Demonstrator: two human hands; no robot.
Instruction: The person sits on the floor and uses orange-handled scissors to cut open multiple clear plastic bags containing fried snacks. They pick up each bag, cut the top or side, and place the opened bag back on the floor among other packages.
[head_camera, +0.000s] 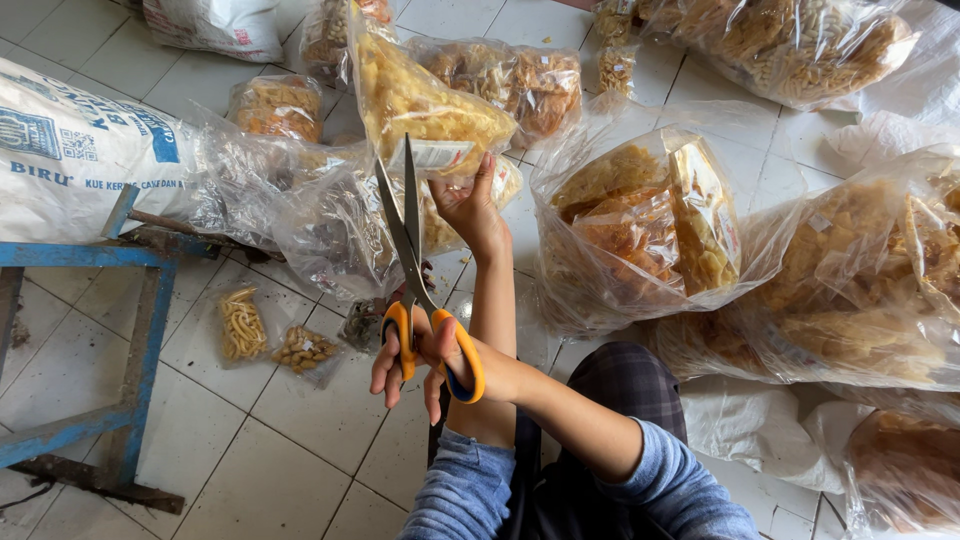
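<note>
My right hand (425, 362) grips orange-handled scissors (412, 250); the blades point up and are slightly apart, just below a clear plastic bag of yellow crackers (425, 105). My left hand (470, 208) reaches forward and pinches the lower edge of that bag, holding it up above the floor. My right forearm crosses over the left one. Both sleeves are blue.
Several large clear bags of fried snacks (640, 225) lie on the white tiled floor (300, 440) ahead and to the right. Two small snack packets (243, 323) lie on the tiles at left. A blue metal frame (140, 330) and a white printed sack (70, 150) stand at left.
</note>
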